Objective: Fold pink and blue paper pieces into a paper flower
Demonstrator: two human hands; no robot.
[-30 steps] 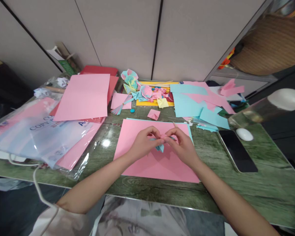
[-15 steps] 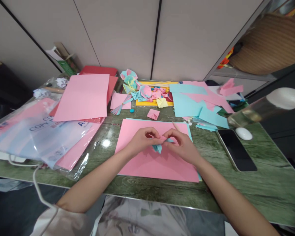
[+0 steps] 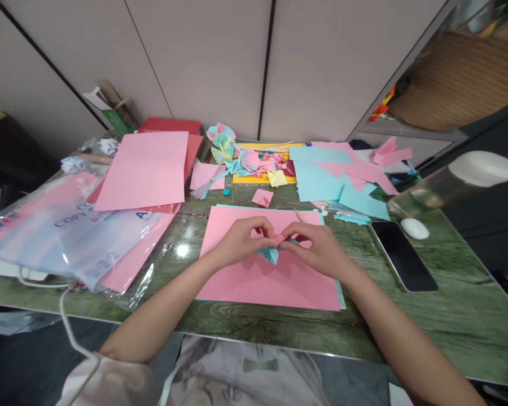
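Observation:
My left hand point(image 3: 248, 242) and my right hand point(image 3: 311, 248) meet over a stack of pink paper point(image 3: 271, 287) with blue sheets showing at its edges. Between their pinched fingertips is a small piece of folded pink and blue paper point(image 3: 271, 255); its blue points hang below the fingers, and the pink part sits at the fingertips. Its full shape is partly hidden by the hands. Just beyond lies a small folded pink square point(image 3: 262, 197). A thin pointed stick point(image 3: 298, 215) rests near the stack's far edge, behind my right hand.
Behind are paper flowers point(image 3: 249, 160), a yellow tray point(image 3: 241, 179) of small coloured pieces and a yellow folded paper point(image 3: 277, 178). Blue and pink sheets point(image 3: 322, 183), a phone point(image 3: 404, 256) and a bottle point(image 3: 432, 186) are right. A plastic paper pack point(image 3: 80, 231) lies left.
Both hands stay in nearly the same place, with fingertips slightly shifted on the folded paper. The whole view has moved a little.

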